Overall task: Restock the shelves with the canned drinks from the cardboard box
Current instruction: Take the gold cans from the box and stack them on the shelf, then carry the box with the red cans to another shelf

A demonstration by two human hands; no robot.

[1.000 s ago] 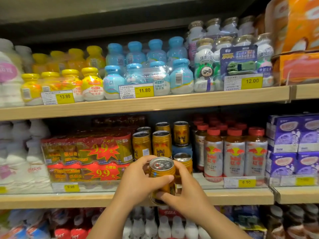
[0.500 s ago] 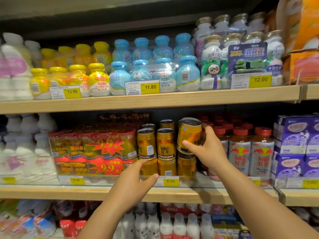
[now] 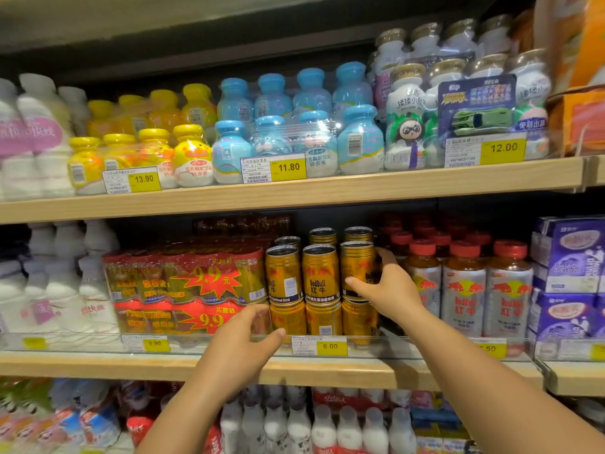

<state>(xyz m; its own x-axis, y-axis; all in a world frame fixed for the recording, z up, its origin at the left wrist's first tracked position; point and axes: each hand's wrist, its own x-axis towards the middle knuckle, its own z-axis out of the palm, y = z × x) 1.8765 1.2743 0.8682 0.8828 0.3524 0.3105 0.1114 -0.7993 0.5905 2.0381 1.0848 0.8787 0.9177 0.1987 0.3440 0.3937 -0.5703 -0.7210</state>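
Wrapping the gold can (image 3: 357, 270) on the middle shelf (image 3: 98, 365), your right hand (image 3: 388, 285) covers its right side and label. Your left hand (image 3: 242, 348), grip loose and empty, blocks part of the lower cans.

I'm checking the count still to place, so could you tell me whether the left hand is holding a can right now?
No, the left hand is empty, open in front of the shelf edge, while the right hand grips a gold can.
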